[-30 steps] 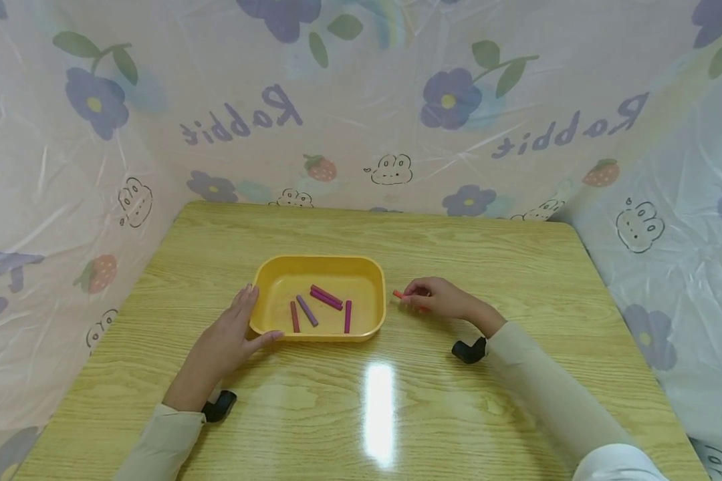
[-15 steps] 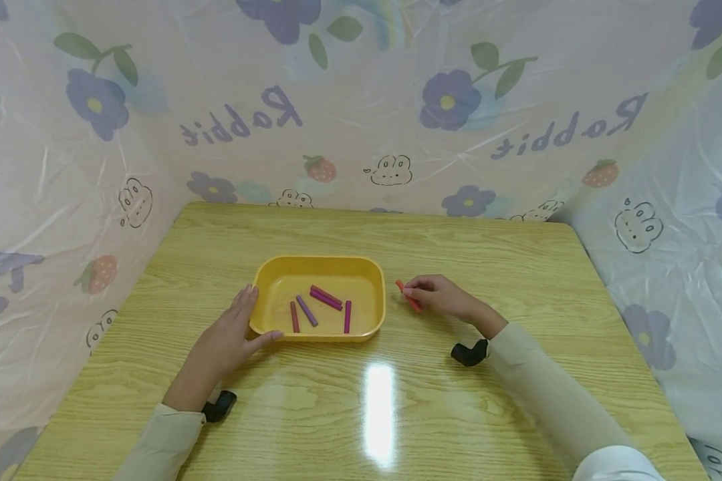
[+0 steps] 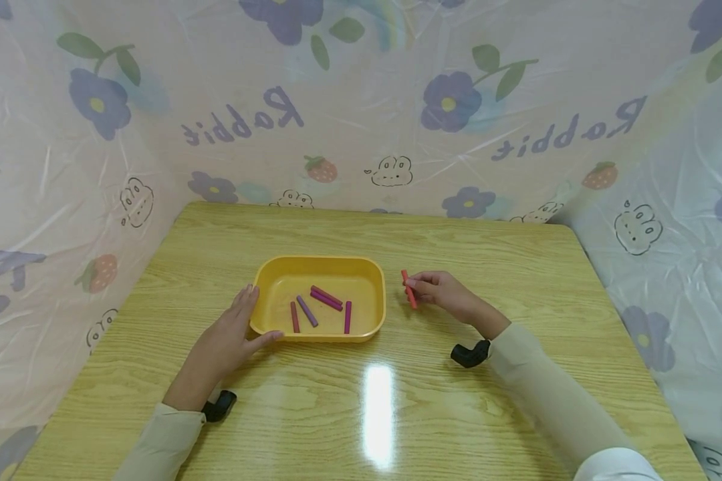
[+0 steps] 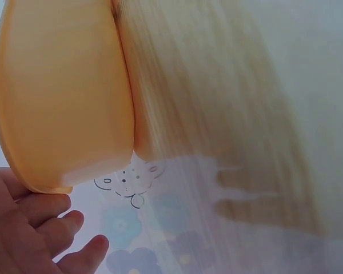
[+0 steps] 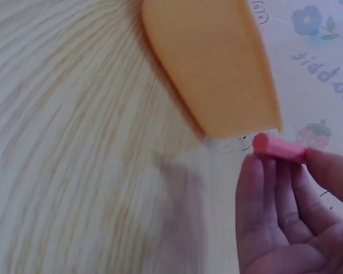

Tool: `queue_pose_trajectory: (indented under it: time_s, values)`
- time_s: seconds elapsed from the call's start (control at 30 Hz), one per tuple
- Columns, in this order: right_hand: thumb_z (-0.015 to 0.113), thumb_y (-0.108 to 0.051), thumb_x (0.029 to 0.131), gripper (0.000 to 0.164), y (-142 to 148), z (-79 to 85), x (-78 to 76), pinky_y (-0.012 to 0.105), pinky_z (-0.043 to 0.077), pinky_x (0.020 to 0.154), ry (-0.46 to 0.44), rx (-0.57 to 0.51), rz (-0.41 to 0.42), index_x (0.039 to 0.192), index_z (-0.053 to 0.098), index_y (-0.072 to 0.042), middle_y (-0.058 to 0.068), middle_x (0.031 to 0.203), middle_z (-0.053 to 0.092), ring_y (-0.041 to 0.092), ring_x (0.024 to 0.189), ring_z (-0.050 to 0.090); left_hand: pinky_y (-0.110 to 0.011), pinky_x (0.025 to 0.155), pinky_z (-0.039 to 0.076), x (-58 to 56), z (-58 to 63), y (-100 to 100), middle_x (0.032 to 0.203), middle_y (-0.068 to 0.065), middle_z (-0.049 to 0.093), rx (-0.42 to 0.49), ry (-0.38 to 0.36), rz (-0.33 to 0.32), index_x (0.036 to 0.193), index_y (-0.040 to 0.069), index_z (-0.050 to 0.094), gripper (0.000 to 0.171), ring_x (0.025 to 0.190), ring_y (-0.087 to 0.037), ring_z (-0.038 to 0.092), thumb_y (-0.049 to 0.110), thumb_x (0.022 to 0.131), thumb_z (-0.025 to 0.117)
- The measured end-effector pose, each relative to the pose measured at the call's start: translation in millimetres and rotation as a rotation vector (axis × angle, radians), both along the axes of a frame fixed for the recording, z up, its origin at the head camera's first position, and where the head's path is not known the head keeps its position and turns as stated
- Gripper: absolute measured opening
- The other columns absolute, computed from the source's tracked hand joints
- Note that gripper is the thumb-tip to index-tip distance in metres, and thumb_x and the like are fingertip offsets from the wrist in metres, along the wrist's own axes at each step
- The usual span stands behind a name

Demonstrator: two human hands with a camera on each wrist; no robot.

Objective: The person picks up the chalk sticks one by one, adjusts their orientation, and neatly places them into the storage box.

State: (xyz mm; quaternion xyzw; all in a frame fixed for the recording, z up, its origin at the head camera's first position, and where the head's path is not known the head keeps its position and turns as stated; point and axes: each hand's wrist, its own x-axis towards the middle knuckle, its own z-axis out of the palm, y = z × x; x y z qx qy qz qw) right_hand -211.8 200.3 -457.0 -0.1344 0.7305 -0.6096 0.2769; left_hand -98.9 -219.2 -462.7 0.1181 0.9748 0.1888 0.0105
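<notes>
My left hand (image 3: 225, 334) rests against the left end of a yellow plastic tray (image 3: 380, 304). Its fingers lie along the end wall and its thumb along the front rim. In the left wrist view, the fingers (image 4: 57, 220) are slightly bent at the tray's rim (image 4: 68, 188). Just right of the tray, my right hand (image 3: 448, 294) pinches a red crayon (image 3: 408, 289) between thumb and fingertips, above the table. The right wrist view shows the crayon (image 5: 280, 149) end-on across the fingertips. Several purple and dark red crayons (image 3: 307, 310) lie inside the tray.
The tray stands on a wood-grain table (image 3: 313, 414). A patterned plastic sheet (image 3: 349, 133) rises behind the table and along both sides. A black fitting sits at the left wrist (image 3: 219, 406) and another at the right wrist (image 3: 470, 354).
The red crayon has turned in my right hand from pointing at the tray to standing nearly lengthwise to it. It is lifted a little. The left hand and tray have stayed put.
</notes>
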Motion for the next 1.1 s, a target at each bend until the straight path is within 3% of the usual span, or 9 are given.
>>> queue_pose_trajectory:
  time_s: [0.1, 0.27, 0.43, 0.6, 0.93, 1.1]
  values:
    - [0.049, -0.027, 0.098, 0.051, -1, 3.2, 0.4, 0.036, 0.05, 0.087, -0.049, -0.073, -0.023, 0.127, 0.044, 0.016, 0.032, 0.122, 0.05, 0.042, 0.109, 0.052, -0.056, 0.102, 0.028, -0.3, -0.9, 0, 0.153, -0.017, 0.011, 0.005, 0.006, 0.001, 0.15, 0.007, 0.006, 0.102, 0.136, -0.037, 0.021, 0.068, 0.082, 0.049]
    - [0.051, -0.022, 0.097, 0.042, -2, 8.2, -1.1, 0.041, 0.047, 0.09, -0.149, -0.211, -0.097, 0.12, 0.051, 0.013, 0.022, 0.112, 0.059, 0.036, 0.107, 0.056, -0.055, 0.103, 0.027, -0.4, -1.2, 0, 0.154, -0.016, 0.01, 0.002, 0.008, 0.003, 0.15, 0.007, 0.006, 0.102, 0.137, -0.036, 0.02, 0.069, 0.081, 0.048]
    - [0.049, -0.019, 0.098, 0.027, -4, 14.2, -2.1, 0.036, 0.048, 0.089, -0.241, -0.348, -0.118, 0.11, 0.062, 0.001, 0.012, 0.103, 0.063, 0.026, 0.1, 0.06, -0.055, 0.104, 0.026, 0.0, -1.3, 0, 0.154, -0.016, 0.008, 0.003, -0.003, -0.004, 0.15, 0.006, 0.005, 0.102, 0.137, -0.035, 0.018, 0.07, 0.082, 0.047]
    - [0.045, -0.015, 0.1, 0.026, -10, 20.9, -2.4, 0.032, 0.049, 0.088, -0.324, -0.482, -0.114, 0.107, 0.064, 0.0, 0.012, 0.102, 0.062, 0.019, 0.094, 0.062, -0.055, 0.104, 0.025, 0.1, -0.9, 0, 0.154, -0.015, 0.008, 0.007, 0.001, -0.006, 0.15, 0.005, 0.006, 0.102, 0.137, -0.035, 0.018, 0.068, 0.082, 0.048]
    - [0.046, -0.013, 0.099, 0.023, -28, 31.8, -0.7, 0.03, 0.051, 0.084, -0.364, -0.512, -0.104, 0.106, 0.062, 0.002, 0.013, 0.1, 0.061, 0.018, 0.09, 0.062, -0.055, 0.104, 0.026, 0.8, -0.5, -1, 0.154, -0.014, 0.008, 0.005, 0.007, -0.003, 0.15, 0.007, 0.006, 0.102, 0.138, -0.033, 0.018, 0.07, 0.081, 0.046]
    - [0.05, -0.013, 0.097, 0.033, -36, 36.4, 0.0, 0.035, 0.048, 0.089, -0.337, -0.47, -0.089, 0.12, 0.051, 0.012, 0.017, 0.104, 0.06, 0.021, 0.094, 0.062, -0.055, 0.104, 0.026, 0.4, -0.4, 0, 0.154, -0.014, 0.008, 0.002, 0.001, -0.006, 0.15, 0.007, 0.005, 0.103, 0.138, -0.034, 0.018, 0.07, 0.081, 0.047]
